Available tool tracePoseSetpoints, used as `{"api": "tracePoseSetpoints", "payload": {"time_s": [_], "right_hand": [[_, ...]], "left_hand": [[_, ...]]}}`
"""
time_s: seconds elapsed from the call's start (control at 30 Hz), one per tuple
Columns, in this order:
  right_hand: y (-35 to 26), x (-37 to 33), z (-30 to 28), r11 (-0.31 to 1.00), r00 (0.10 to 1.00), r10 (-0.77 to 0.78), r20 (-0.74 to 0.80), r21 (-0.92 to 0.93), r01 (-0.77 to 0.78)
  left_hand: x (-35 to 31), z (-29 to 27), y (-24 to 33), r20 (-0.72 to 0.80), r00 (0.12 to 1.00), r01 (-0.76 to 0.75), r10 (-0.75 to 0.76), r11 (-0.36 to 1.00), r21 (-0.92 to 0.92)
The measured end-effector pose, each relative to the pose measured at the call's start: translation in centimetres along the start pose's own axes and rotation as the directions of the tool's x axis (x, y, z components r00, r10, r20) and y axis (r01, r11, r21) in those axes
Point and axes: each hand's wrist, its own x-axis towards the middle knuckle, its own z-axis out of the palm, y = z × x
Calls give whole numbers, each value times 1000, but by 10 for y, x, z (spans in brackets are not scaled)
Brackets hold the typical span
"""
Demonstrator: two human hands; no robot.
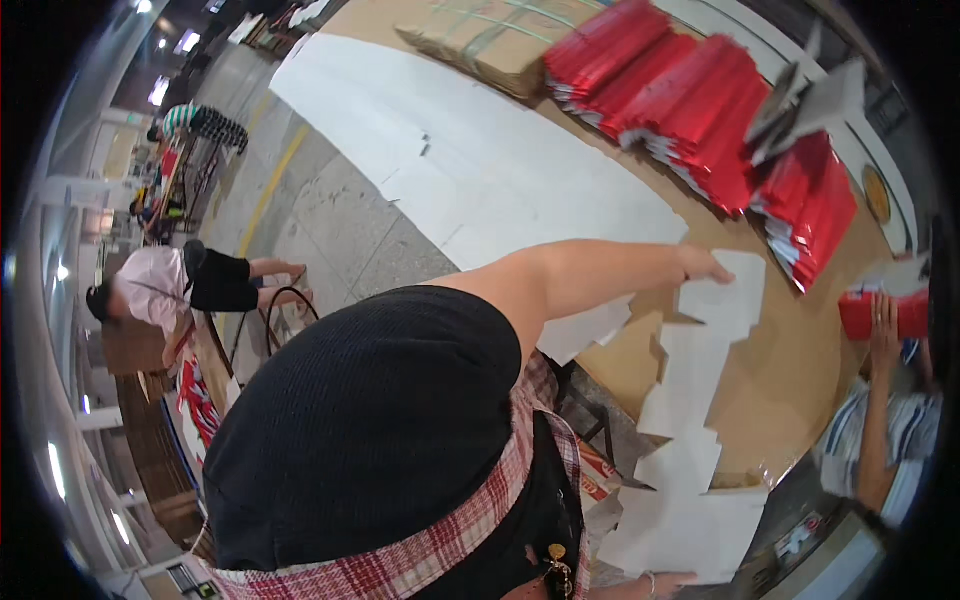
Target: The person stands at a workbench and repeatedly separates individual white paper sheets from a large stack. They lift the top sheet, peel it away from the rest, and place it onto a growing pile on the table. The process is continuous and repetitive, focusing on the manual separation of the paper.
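A white die-cut cardboard blank [690, 385], with notched edges and flaps, stretches between my two hands over the brown work surface. My left hand [706, 265] is closed on its upper end, the arm reaching out straight. At the opposite end, low in the view, my right hand [665, 582] grips the edge of the same blank; a bracelet circles that wrist, and part of the hand is cut off by the picture's rim. Beyond my left arm lies a broad spread of white cardboard sheets [490, 170].
Rows of red flattened packages [680, 100] lie along the far side of the brown table [790, 370], beside a strapped cardboard bundle [480, 40]. A co-worker at right holds a red box [860, 315]. Another person [165, 285] bends over a table at left.
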Motion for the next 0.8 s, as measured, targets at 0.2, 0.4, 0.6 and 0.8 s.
{"api": "tracePoseSetpoints", "payload": {"time_s": [0.2, 0.4, 0.6, 0.8], "right_hand": [[-106, -104, 21, 963, 964, -264, 41, -48, 266], [-215, -221, 23, 944, 946, -301, 122, -106, 314], [-270, -290, 96, 420, 427, -903, -51, -319, 850], [-279, -333, 194, 223, 667, -531, 522, -674, 705]], "left_hand": [[-139, -73, 44, -115, 967, -228, 228, 974, 15], [-295, -255, 63, -207, 957, -267, 201, 889, -372], [-396, -416, 57, -459, 888, -272, 3, 809, -522], [-418, -520, 57, -541, 837, -373, 87, 814, -446]]}}
